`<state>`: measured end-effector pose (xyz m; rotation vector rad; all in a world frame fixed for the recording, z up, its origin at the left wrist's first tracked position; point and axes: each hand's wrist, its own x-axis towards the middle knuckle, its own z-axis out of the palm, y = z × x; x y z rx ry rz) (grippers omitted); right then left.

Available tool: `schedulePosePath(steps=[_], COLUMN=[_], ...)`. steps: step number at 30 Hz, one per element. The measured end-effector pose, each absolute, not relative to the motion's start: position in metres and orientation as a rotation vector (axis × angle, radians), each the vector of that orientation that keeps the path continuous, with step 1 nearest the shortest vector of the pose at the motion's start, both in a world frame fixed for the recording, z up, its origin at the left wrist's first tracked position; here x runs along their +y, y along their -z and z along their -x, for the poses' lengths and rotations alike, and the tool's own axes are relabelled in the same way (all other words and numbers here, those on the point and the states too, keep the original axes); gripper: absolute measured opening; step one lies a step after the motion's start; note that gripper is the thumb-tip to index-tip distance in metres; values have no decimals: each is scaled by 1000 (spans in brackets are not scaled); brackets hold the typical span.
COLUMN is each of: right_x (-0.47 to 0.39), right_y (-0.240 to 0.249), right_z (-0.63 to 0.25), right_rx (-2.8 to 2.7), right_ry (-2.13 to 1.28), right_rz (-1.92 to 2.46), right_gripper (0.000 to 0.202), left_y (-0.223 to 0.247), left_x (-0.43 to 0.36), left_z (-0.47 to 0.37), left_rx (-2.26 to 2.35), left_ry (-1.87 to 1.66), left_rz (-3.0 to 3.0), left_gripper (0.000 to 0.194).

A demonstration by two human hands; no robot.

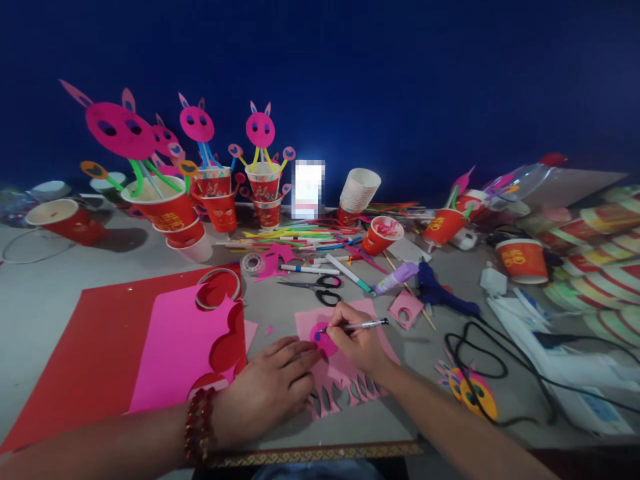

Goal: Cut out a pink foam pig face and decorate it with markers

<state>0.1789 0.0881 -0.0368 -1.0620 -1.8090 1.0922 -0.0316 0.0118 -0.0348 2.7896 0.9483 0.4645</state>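
A pen [369, 325] with a clear barrel and black cap end is pinched in my right hand [359, 340], its tip on a magenta paper circle [329, 346]. A blue-purple spot shows on the circle's left part. My left hand [277, 380] lies flat with fingers stretched, fingertips touching the circle's left edge. Beneath the circle is a light pink sheet [370, 393] with rows of cut-outs along its near edge. Just beyond my hands lie black-handled scissors [320, 285], and a pink square with a round hole [405, 309] is to the right.
Red paper [65, 360] and a cut magenta sheet [170, 340] cover the left side. Behind stand red cups with pink paper figures [260, 130], pipe cleaners [290, 237] and stacked cups [357, 190]. A blue glue gun [443, 290] with its black cord [457, 347] lies right.
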Motion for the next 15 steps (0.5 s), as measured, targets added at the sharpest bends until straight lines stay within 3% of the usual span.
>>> schedulePosePath(steps=[15], right_x=[89], right_y=[36], right_z=[-178], right_rx=[-1822], right_ry=[-1066], right_rz=[1085], right_gripper=[19], left_y=[35], left_x=[12], left_z=[31], left_rx=[951], left_ry=[-462], left_rz=[-2788], left_gripper=[24])
